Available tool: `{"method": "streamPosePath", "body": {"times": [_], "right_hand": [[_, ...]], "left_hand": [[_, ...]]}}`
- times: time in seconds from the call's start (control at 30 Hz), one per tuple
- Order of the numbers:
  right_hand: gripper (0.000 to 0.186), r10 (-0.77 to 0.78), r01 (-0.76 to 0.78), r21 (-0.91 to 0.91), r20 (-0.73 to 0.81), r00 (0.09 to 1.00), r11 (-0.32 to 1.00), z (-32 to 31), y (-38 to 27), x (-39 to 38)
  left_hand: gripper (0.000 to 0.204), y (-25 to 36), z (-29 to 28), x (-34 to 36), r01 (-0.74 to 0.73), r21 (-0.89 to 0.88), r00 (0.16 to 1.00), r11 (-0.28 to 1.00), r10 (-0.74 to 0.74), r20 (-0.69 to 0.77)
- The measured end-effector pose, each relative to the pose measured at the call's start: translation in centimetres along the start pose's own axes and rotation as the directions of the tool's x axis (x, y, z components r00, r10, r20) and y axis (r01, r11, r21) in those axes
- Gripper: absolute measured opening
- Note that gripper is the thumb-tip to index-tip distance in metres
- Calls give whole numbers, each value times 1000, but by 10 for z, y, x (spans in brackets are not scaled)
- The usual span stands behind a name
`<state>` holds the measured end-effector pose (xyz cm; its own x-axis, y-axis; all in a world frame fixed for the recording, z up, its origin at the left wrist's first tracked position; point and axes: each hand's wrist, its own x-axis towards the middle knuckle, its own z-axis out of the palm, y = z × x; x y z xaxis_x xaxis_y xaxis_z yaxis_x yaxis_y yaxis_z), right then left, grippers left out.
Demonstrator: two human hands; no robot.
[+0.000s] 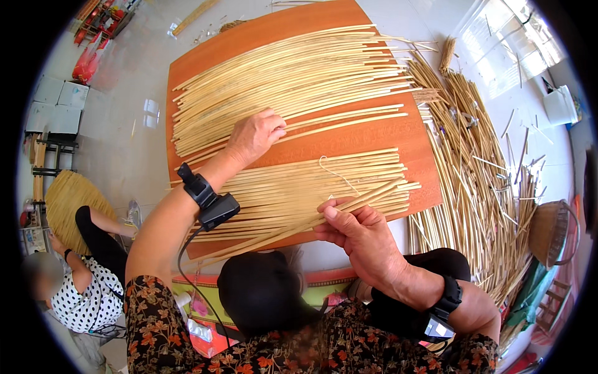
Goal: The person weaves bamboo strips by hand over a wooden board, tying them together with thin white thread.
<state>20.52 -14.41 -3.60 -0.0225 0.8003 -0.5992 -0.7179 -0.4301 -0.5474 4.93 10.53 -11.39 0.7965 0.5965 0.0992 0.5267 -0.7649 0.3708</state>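
Observation:
Long pale straw-coloured stalks (280, 81) lie side by side across an orange-brown board (423, 149). A second, nearer group of stalks (280, 187) is parted from them by a strip of bare board. My left hand (254, 134) is closed, its fingertips pinched on a stalk at the near edge of the far group. My right hand (355, 234) grips a few stalks (377, 194) between thumb and fingers, slanting over the board's near edge. A thin white string (339, 173) curls across the nearer stalks, just beyond my right hand.
A big heap of loose stalks (464, 143) covers the floor right of the board. A wicker basket (551, 234) and a white bucket (560, 105) stand farther right. At left, another person in a dotted top (87, 296) sits beside a round woven mat (75, 202).

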Motion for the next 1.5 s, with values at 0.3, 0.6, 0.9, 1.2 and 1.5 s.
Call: {"method": "streamPosePath", "body": {"times": [0.3,0.6,0.9,1.2,1.5], "right_hand": [[14,40,-48,-140,-59,997,989,13,5,-32],[17,36,-43,-143,-51,998,989,14,4,-46],[16,23,-31,-137,-60,998,990,18,1,-38],[16,0,-2,-90,-28,1000,996,12,4,-23],[16,24,-26,-103,-18,1000,994,9,0,-14]], "left_hand": [[16,-10,0,-16,36,5,998,999,-36,44],[21,-10,2,-26,12,10,1000,1000,-13,23],[11,-18,7,-14,78,38,991,996,-74,-111],[17,-24,7,-3,46,186,991,982,-21,-131],[35,-22,8,-7,-54,264,981,963,100,-165]]}}
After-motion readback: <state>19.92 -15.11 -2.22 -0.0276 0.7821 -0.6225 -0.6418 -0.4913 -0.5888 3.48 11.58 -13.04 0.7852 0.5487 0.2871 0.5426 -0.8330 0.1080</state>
